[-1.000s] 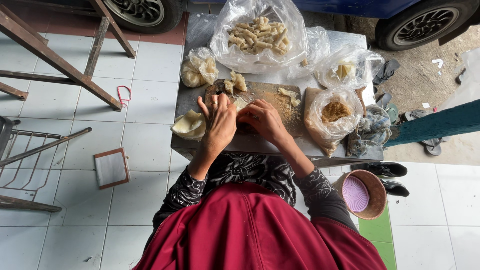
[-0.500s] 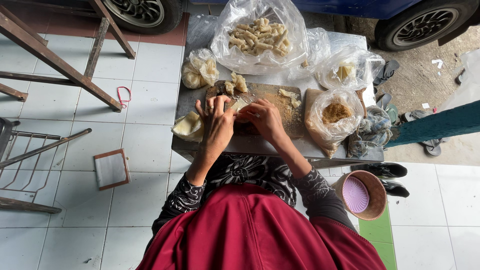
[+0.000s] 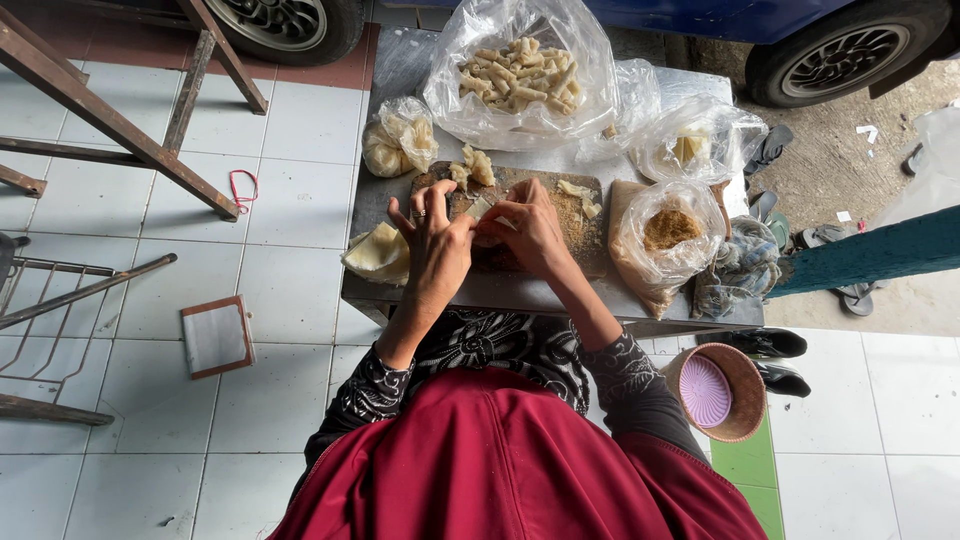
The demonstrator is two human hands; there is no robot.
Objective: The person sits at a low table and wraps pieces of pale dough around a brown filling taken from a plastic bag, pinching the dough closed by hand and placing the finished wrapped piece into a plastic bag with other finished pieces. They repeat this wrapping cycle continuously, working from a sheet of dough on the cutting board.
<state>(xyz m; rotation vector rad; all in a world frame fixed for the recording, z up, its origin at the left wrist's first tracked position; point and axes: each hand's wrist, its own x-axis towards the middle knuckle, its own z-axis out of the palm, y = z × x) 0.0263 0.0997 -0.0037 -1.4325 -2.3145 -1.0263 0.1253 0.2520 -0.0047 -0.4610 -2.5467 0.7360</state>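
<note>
My left hand and my right hand meet over a brown wooden board on a low grey table. Both pinch a pale dough wrapper between their fingertips. A stack of pale wrappers lies on the table left of my left hand. Loose folded pieces rest at the board's far edge. A large clear bag of rolled pieces stands behind the board. A bag of brown filling sits right of my right hand.
A small bag of pale pieces and a further clear bag lie at the back. A brown bowl with purple lid stands on the floor at right, beside black shoes. Wooden trestle legs, a small framed board, car wheels.
My hands have stayed over the board, fingers working the wrapper closer together; the left hand's fingers have spread slightly.
</note>
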